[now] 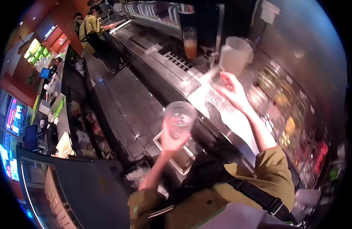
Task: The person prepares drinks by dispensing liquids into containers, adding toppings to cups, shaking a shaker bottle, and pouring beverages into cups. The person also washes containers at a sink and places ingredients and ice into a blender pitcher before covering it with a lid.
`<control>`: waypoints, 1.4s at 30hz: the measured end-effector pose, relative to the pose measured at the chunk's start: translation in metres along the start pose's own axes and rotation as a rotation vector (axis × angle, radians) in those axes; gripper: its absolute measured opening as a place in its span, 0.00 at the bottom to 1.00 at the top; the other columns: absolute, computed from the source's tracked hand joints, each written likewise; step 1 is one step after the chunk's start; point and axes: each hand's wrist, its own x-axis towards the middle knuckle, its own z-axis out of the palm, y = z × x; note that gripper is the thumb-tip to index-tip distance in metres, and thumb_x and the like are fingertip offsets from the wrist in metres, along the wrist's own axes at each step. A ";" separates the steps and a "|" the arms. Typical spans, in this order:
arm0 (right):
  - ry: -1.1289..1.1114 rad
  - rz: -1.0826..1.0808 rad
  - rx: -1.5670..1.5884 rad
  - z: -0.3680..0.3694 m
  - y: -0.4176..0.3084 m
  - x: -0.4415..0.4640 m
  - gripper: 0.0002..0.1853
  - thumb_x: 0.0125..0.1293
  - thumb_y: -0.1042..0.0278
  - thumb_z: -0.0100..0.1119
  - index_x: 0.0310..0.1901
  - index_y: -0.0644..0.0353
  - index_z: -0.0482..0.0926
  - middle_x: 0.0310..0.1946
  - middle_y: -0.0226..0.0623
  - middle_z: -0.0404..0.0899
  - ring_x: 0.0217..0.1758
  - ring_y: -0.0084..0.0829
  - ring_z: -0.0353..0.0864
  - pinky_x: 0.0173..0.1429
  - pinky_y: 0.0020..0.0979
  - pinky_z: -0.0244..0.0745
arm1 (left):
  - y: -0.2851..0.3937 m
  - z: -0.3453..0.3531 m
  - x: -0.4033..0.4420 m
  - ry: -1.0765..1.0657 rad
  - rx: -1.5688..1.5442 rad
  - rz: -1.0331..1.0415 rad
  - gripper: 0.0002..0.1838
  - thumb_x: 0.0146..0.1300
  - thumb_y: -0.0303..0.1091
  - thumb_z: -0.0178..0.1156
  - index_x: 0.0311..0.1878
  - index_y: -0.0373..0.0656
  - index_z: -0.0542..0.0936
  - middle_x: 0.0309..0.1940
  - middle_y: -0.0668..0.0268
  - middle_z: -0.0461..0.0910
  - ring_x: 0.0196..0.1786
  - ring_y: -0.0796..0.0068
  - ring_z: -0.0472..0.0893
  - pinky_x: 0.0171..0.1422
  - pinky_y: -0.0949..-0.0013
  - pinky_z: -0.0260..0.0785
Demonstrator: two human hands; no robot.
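the left hand (173,140) curls its fingers round the clear cup (180,113) by the counter (202,95) front edge; the right hand (234,92) (half-open, gripping nothing) hangs near the pitcher (234,55).

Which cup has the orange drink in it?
The tall cup standing left of the pitcher in the picture: orange drink fills its lower part, while the clear cup in the left hand shows no orange.

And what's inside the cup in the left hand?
Through the clear side of the cup you can see pale, shiny shapes, maybe ice, but they're too blurred to be sure. The left hand wraps the lower part, so some of what's there is covered.
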 end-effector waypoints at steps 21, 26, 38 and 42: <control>0.647 -0.076 -0.705 0.283 0.111 0.433 0.18 0.53 0.65 0.62 0.45 0.64 0.75 0.40 0.44 0.76 0.42 0.39 0.76 0.50 0.30 0.71 | -0.225 -0.610 0.332 1.007 0.829 -0.126 0.42 0.49 0.34 0.66 0.64 0.34 0.54 0.62 0.52 0.57 0.63 0.61 0.59 0.66 0.62 0.50; -0.113 0.040 -0.508 0.491 0.192 0.583 0.19 0.54 0.64 0.56 0.48 0.57 0.74 0.51 0.41 0.71 0.56 0.40 0.70 0.59 0.34 0.65 | -0.222 -0.543 0.680 0.514 0.036 0.133 0.45 0.44 0.30 0.70 0.64 0.40 0.54 0.58 0.57 0.61 0.61 0.66 0.61 0.61 0.65 0.58; -0.689 0.465 -0.588 0.520 0.333 0.663 0.39 0.52 0.63 0.56 0.65 0.58 0.50 0.67 0.47 0.46 0.70 0.40 0.46 0.70 0.39 0.46 | -0.348 -0.545 1.013 0.334 0.024 0.167 0.47 0.46 0.30 0.70 0.63 0.30 0.49 0.56 0.51 0.63 0.58 0.65 0.65 0.62 0.68 0.59; -0.434 0.239 -1.250 0.503 0.364 0.687 0.28 0.52 0.71 0.52 0.58 0.61 0.64 0.58 0.46 0.62 0.58 0.43 0.63 0.58 0.39 0.63 | -0.371 -0.532 1.051 0.241 -0.002 0.157 0.50 0.45 0.25 0.69 0.65 0.34 0.44 0.58 0.52 0.57 0.59 0.65 0.63 0.62 0.67 0.57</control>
